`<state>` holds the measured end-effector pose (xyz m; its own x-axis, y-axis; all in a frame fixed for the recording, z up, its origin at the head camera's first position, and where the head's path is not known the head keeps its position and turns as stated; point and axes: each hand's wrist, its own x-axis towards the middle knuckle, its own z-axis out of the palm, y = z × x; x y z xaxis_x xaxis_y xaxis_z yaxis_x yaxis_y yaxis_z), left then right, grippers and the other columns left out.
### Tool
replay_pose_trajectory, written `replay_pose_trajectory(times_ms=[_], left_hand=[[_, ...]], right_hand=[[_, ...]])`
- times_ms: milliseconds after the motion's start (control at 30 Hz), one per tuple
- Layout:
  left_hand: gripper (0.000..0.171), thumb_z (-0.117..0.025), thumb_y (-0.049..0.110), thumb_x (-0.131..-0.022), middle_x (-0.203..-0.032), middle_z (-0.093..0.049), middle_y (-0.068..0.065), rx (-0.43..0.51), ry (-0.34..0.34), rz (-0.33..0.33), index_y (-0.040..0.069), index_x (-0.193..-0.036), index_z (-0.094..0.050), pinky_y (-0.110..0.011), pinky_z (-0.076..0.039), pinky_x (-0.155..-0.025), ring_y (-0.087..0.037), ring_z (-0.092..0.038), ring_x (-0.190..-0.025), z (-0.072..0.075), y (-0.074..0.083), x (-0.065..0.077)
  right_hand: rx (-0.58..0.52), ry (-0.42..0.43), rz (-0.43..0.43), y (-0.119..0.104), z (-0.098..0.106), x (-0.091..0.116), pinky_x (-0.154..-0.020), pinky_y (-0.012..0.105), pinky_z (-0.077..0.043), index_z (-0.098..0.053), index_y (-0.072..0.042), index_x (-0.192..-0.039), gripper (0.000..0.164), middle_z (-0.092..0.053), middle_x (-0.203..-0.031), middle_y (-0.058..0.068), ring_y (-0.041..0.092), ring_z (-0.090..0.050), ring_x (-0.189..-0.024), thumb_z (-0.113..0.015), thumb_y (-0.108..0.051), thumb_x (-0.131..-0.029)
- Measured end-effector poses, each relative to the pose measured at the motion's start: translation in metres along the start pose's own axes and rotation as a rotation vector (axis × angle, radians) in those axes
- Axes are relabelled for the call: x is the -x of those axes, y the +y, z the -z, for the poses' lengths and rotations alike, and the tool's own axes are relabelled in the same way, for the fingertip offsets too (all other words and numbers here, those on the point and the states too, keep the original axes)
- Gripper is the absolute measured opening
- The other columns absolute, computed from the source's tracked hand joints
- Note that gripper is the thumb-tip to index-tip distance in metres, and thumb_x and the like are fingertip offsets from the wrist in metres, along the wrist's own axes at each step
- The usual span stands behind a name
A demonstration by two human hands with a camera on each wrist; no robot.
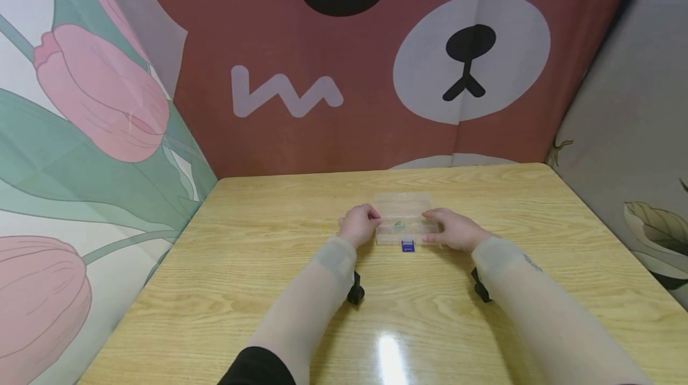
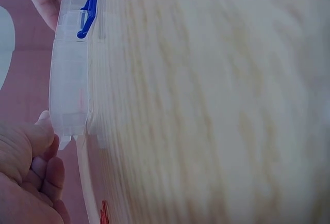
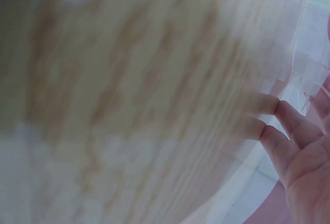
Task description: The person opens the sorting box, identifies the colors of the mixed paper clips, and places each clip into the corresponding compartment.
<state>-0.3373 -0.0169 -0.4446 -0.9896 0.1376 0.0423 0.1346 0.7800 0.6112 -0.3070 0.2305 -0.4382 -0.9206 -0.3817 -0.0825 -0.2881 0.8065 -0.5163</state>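
Note:
A clear plastic storage box (image 1: 384, 238) stands on the table with its see-through lid (image 1: 403, 203) raised at the back. Its blue latch (image 1: 408, 246) hangs at the front side. A small green piece (image 1: 398, 224) shows inside. At the box's left end, my left hand (image 1: 359, 225) holds the edge, with the thumb at the corner and the other fingers curled. My right hand (image 1: 455, 230) grips the right end, thumb near the front and fingers farther back. In the right wrist view, two of its fingers (image 3: 296, 123) come down at the tabletop.
The wood-grain table (image 1: 242, 265) ends at the back against a brown cartoon curtain (image 1: 301, 146). A small yellow thing (image 1: 324, 228) lies left of the box. Something thin and red (image 2: 104, 213) is on the table in the left wrist view.

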Motion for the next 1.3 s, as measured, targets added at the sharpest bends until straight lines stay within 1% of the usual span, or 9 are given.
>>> replay_pose_trajectory(times_ms=[200, 400, 500, 733, 833, 967, 1300], left_hand=[[0.008, -0.068, 0.026, -0.091, -0.081, -0.062, 0.007, 0.019, 0.013, -0.003, 0.018, -0.089, -0.067, -0.046, -0.030, -0.088, -0.015, -0.055, -0.079, 0.005, -0.001, 0.003], [0.008, -0.068, 0.028, -0.091, -0.082, -0.062, 0.009, 0.046, 0.012, -0.014, 0.019, -0.091, -0.067, -0.044, -0.032, -0.089, -0.012, -0.056, -0.079, 0.009, -0.009, 0.004], [0.009, -0.068, 0.028, -0.091, -0.082, -0.062, 0.009, 0.060, 0.016, -0.020, 0.019, -0.091, -0.068, -0.042, -0.036, -0.087, -0.012, -0.056, -0.079, 0.012, -0.013, 0.006], [0.009, -0.066, 0.027, -0.093, -0.085, -0.062, 0.006, 0.110, -0.003, -0.019, 0.017, -0.093, -0.066, -0.037, -0.042, -0.081, -0.013, -0.055, -0.079, 0.019, -0.023, 0.012], [0.010, -0.065, 0.025, -0.093, -0.087, -0.063, 0.004, 0.144, -0.013, -0.020, 0.015, -0.095, -0.066, -0.035, -0.045, -0.075, -0.014, -0.055, -0.079, 0.023, -0.029, 0.015], [0.010, -0.064, 0.023, -0.094, -0.088, -0.063, 0.003, 0.182, -0.013, -0.010, 0.014, -0.097, -0.065, -0.032, -0.045, -0.072, -0.014, -0.055, -0.078, 0.030, -0.038, 0.018], [0.010, -0.064, 0.020, -0.094, -0.093, -0.063, -0.001, 0.207, 0.038, 0.026, 0.011, -0.099, -0.065, -0.036, -0.046, -0.080, -0.017, -0.056, -0.086, 0.047, -0.062, 0.026]], right_hand=[[0.005, -0.003, 0.002, -0.001, 0.000, 0.000, -0.106, 0.059, -0.026, -0.039, -0.001, -0.145, 0.073, -0.034, -0.147, 0.027, 0.047, -0.033, -0.132, -0.066, -0.040, -0.090], [0.002, -0.002, 0.008, -0.001, 0.000, 0.000, -0.106, 0.059, -0.025, -0.038, 0.000, -0.145, 0.073, -0.034, -0.147, 0.027, 0.047, -0.032, -0.133, -0.066, -0.040, -0.090], [0.001, -0.002, 0.006, -0.001, 0.000, 0.000, -0.106, 0.059, -0.024, -0.039, 0.000, -0.145, 0.073, -0.033, -0.147, 0.027, 0.047, -0.032, -0.133, -0.066, -0.041, -0.090], [-0.009, -0.004, 0.004, 0.000, 0.000, 0.000, -0.106, 0.060, -0.024, -0.038, -0.001, -0.145, 0.077, -0.033, -0.148, 0.027, 0.047, -0.032, -0.133, -0.066, -0.045, -0.089], [-0.016, -0.010, -0.001, 0.001, 0.000, -0.001, -0.107, 0.059, -0.024, -0.037, -0.001, -0.146, 0.077, -0.032, -0.149, 0.026, 0.046, -0.031, -0.133, -0.066, -0.045, -0.089], [-0.021, -0.013, -0.004, 0.002, -0.001, -0.001, -0.106, 0.060, -0.024, -0.036, -0.002, -0.146, 0.076, -0.031, -0.149, 0.026, 0.046, -0.030, -0.134, -0.066, -0.044, -0.089], [-0.019, -0.007, -0.014, 0.000, -0.001, -0.001, -0.106, 0.060, -0.023, -0.037, -0.001, -0.146, 0.073, -0.032, -0.149, 0.026, 0.047, -0.028, -0.135, -0.066, -0.040, -0.090]])
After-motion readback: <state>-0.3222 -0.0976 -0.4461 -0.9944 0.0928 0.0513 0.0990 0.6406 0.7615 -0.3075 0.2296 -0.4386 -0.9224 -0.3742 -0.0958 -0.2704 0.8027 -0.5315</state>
